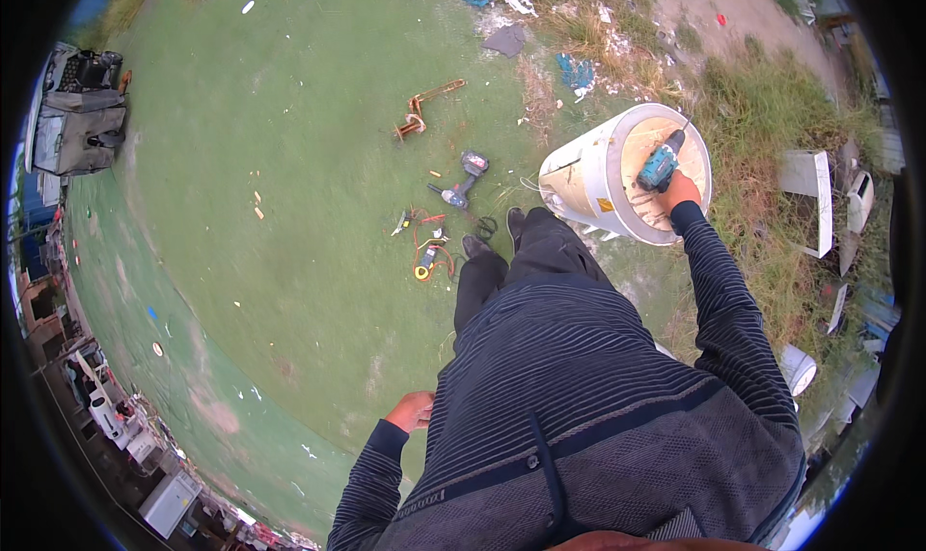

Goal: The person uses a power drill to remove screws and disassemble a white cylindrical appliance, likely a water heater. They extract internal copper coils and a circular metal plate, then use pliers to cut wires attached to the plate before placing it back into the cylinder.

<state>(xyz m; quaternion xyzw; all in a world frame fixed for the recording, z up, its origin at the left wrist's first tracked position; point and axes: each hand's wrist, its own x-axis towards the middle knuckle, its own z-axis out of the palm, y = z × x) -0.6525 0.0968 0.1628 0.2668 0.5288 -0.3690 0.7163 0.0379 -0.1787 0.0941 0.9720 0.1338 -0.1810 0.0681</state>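
Note:
My right hand (681, 190) is wrapped round the grip of a teal and black cordless drill (659, 169). The drill is over the round end of a white cylindrical tank (579, 177), its chuck pointing away toward the far right rim. Whether the bit touches the tank cannot be made out. That end has a yellowish, stained inner face and an orange label sits on the tank's side. By my left hip hangs my left hand (413, 411), fingers loosely apart beside my jacket and partly hidden, with nothing visible in it.
On the green ground before my feet lie a grey cordless power tool (461, 182), a yellow clamp meter (425, 262) with red leads, and a rusty bent metal piece (415, 114). Grass and scraps border the right. A grey seat-like vehicle part (82, 132) stands far left.

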